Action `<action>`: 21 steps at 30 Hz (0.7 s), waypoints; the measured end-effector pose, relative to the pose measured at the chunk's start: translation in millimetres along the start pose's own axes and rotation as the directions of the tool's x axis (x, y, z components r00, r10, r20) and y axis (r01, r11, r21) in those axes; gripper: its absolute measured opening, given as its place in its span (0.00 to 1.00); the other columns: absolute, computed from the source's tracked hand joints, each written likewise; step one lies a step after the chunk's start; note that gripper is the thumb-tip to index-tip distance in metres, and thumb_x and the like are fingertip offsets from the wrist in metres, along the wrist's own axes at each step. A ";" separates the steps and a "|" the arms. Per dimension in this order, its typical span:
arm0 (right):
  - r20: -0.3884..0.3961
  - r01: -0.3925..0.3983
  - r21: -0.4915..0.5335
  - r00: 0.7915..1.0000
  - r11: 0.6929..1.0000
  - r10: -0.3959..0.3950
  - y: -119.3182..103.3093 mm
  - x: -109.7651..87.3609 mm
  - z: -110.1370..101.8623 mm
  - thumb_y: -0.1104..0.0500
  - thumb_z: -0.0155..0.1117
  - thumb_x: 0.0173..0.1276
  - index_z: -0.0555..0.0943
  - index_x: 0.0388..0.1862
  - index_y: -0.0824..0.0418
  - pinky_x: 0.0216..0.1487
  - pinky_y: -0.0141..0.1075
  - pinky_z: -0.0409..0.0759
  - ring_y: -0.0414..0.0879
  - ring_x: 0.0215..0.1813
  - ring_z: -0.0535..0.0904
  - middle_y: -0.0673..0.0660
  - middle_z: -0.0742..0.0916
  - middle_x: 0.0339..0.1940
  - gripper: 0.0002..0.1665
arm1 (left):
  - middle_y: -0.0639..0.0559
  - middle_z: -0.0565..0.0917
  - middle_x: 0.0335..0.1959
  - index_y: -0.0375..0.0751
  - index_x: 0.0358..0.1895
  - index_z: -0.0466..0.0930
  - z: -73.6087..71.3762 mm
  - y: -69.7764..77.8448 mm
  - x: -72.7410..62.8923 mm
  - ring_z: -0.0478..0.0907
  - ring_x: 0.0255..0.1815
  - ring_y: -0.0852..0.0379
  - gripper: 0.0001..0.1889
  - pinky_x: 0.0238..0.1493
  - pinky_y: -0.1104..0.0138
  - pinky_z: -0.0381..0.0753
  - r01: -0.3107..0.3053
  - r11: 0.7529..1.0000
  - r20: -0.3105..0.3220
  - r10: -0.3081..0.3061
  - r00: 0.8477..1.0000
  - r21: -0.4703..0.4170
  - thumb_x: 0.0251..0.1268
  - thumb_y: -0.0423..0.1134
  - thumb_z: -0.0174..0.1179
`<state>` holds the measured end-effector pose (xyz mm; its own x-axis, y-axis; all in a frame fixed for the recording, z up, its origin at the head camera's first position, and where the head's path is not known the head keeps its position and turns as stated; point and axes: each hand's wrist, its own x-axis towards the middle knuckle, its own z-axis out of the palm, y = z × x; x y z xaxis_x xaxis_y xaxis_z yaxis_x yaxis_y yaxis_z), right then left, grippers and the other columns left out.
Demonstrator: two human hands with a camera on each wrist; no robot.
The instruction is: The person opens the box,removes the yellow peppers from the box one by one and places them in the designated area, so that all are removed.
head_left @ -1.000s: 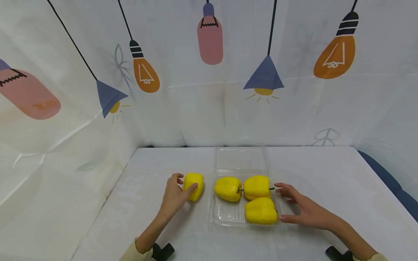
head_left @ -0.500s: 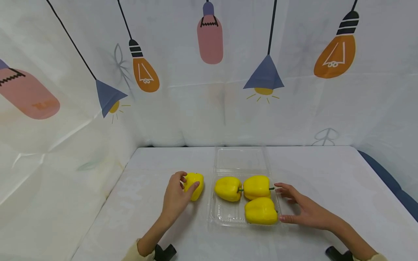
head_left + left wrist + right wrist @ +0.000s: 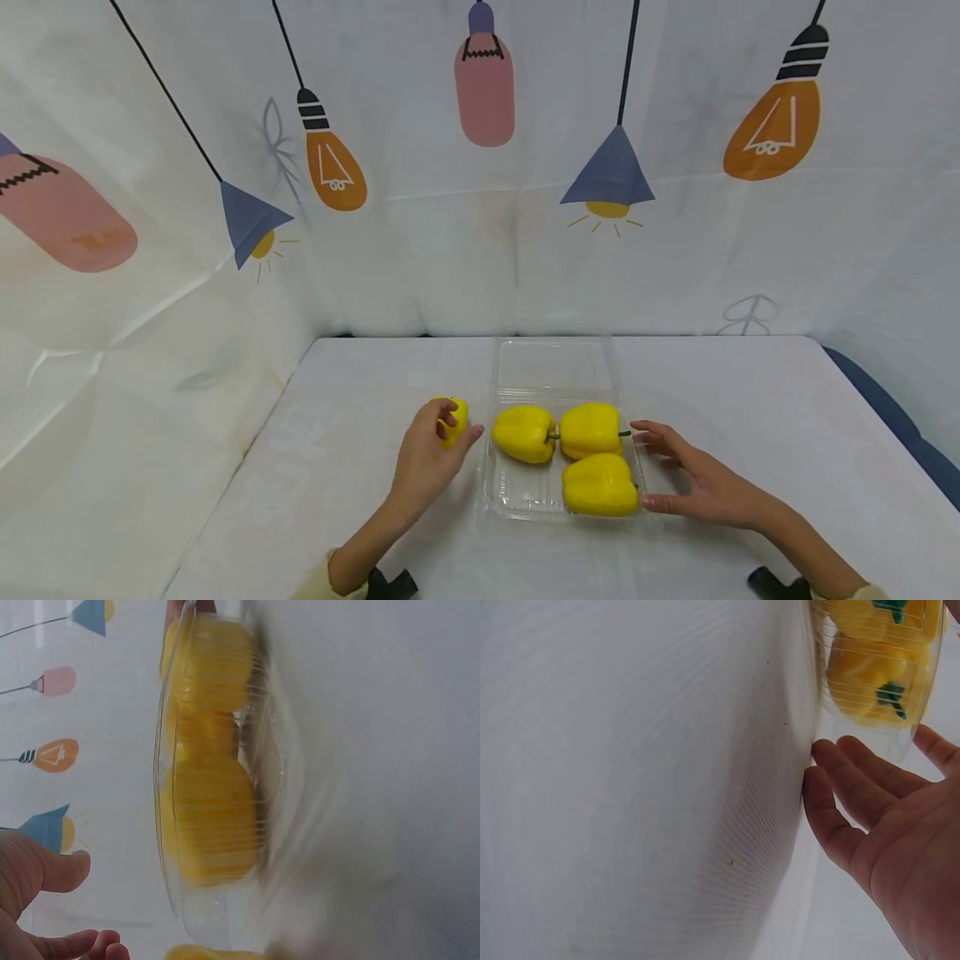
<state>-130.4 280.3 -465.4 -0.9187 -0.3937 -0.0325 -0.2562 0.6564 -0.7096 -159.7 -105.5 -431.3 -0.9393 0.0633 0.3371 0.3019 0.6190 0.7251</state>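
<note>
Three yellow bell peppers sit in an open clear plastic box: a left one, a back right one and a front right one. A fourth yellow bell pepper stands on the table left of the box, partly hidden behind my left hand. In the left wrist view that hand's thumb and fingers are spread with nothing between them, and the loose pepper shows below. My right hand rests at the box's right side, fingers loosely bent; the fingertips are close to its wall.
The box's clear lid lies folded back behind it. A white cloth covers the table. Behind hangs a white curtain printed with lamps and bulbs. Past the table's right edge is a dark blue shape.
My left hand has come off the loose pepper and shifted right, now covering more of it in the head view. The pepper stays in place, and my right hand has not moved.
</note>
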 end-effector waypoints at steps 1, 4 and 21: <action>0.000 0.000 -0.003 1.000 1.000 0.000 -0.1 0.0 0.2 0.42 0.74 0.59 0.55 0.76 0.50 0.55 0.57 0.76 0.61 0.61 0.74 0.63 0.75 0.66 0.54 | 0.51 0.77 0.38 0.39 0.51 0.76 1.0 2.4 -0.7 0.73 0.36 0.57 0.24 0.40 0.65 0.78 -0.007 1.000 0.007 0.007 1.000 -0.001 0.58 0.48 0.72; -0.001 0.002 -0.009 1.000 1.000 -0.002 -0.5 0.0 0.4 0.42 0.74 0.59 0.55 0.76 0.50 0.55 0.56 0.76 0.60 0.61 0.75 0.63 0.75 0.67 0.54 | 0.51 0.78 0.38 0.40 0.51 0.76 3.0 9.3 -2.7 0.74 0.37 0.55 0.23 0.40 0.64 0.78 -0.024 1.000 0.029 0.023 0.999 0.008 0.57 0.47 0.73; -0.004 -0.003 -0.009 1.000 1.000 0.003 -0.3 0.0 1.3 0.42 0.74 0.59 0.55 0.76 0.50 0.54 0.58 0.76 0.62 0.61 0.74 0.64 0.74 0.67 0.54 | 0.53 0.77 0.38 0.42 0.51 0.76 13.7 20.9 -6.6 0.75 0.38 0.50 0.22 0.38 0.66 0.76 -0.072 0.997 0.085 0.069 0.994 0.038 0.59 0.48 0.71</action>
<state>-129.9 279.3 -466.1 -0.9206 -0.3892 -0.0321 -0.2559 0.6633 -0.7032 -149.3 -82.2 -426.6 -0.9268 0.1724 0.3338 0.3627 0.6419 0.6756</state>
